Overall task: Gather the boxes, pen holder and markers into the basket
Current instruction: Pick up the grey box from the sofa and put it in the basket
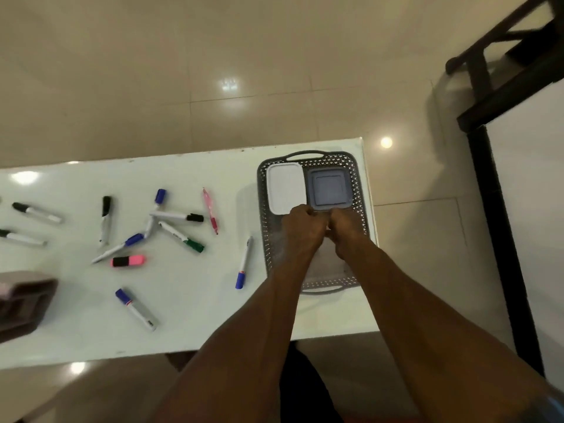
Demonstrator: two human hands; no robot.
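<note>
Both my hands are in the basket (263,209), knuckles up, side by side and nearly touching. Left hand (300,228) is curled at the near edge of the white box (287,187); right hand (346,228) is curled at the near edge of the grey box (329,189). Whether the fingers actually pinch the box rims or just nudge them, I cannot tell (fingertips hidden under the knuckles).

The two boxes lie flat against the basket's far wall, touching each other, white on the left, grey on the right. The near half of the basket floor shows bare.

Outward from there, everything left to gather lies to my left on the table (198,315). Nearest is a blue-capped marker (244,264), just beside the basket's left wall, long axis running roughly parallel to that wall, cap toward me. My left hand is the nearer one for it. Farther left, the loose cluster of markers (171,221) points every which way; a pink highlighter (127,261) lies crosswise.

The pen holder (21,303) sits at the far left edge, well apart from both hands, on its side by the look of it.

Judgement: boxes about done; next is a leftward reach, left hand leading.
</note>
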